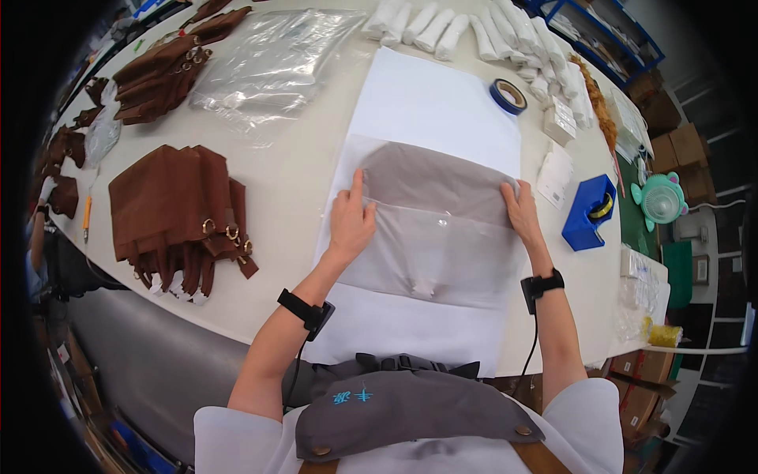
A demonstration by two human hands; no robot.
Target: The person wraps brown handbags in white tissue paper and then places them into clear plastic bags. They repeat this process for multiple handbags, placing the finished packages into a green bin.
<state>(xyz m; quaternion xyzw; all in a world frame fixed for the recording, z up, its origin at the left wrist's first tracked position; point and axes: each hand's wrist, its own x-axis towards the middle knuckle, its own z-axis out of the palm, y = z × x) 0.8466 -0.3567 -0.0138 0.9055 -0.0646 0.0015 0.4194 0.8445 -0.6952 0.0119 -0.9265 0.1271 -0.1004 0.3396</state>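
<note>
A flat grey item, looking like a thin bag [438, 180], lies on white paper [430, 103] in front of me. Shiny, see-through plastic seems to cover its lower part; I cannot tell whether that is a separate sleeve. My left hand [350, 227] grips its left edge, index finger stretched along the side. Opposite, my right hand [521, 212] has hold of the upper right edge between thumb and fingers. Both palms face inward, and the grey piece is spread between them. A dark strap with a small device sits on each forearm.
Brown bags [170, 205] are stacked at left, with more brown pieces [158, 79] behind. Clear plastic bags [276, 59] lie at the back. White rolled bundles [513, 31] fill the far right. Blue tape [508, 96], a blue tape dispenser [588, 213] and a green fan [662, 197] stand rightward.
</note>
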